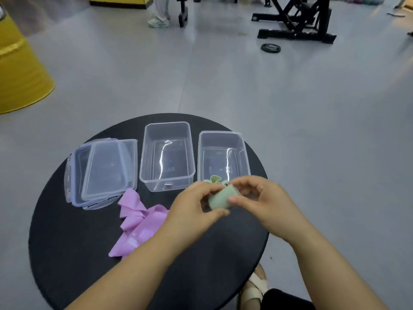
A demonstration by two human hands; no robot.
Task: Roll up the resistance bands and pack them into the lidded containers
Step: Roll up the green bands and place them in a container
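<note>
Both hands hold a pale green resistance band (220, 199), mostly wound into a short roll, just in front of the right container. My left hand (196, 204) grips the roll from the left with thumb below. My right hand (259, 198) pinches it from the right. The band's loose green end (215, 179) curls behind my fingers. A pink resistance band (138, 220) lies crumpled and unrolled on the round black table (73, 242), left of my left forearm. Two clear open containers stand side by side: the middle container (167, 156) and the right container (223, 155).
Two clear lids (102, 171) lie stacked at the table's left. Beyond the table is grey gym floor with a yellow drum (20, 70) at far left, a black weight bench frame (297, 21), a weight plate (270, 47) and a person's legs (159, 12) at the back.
</note>
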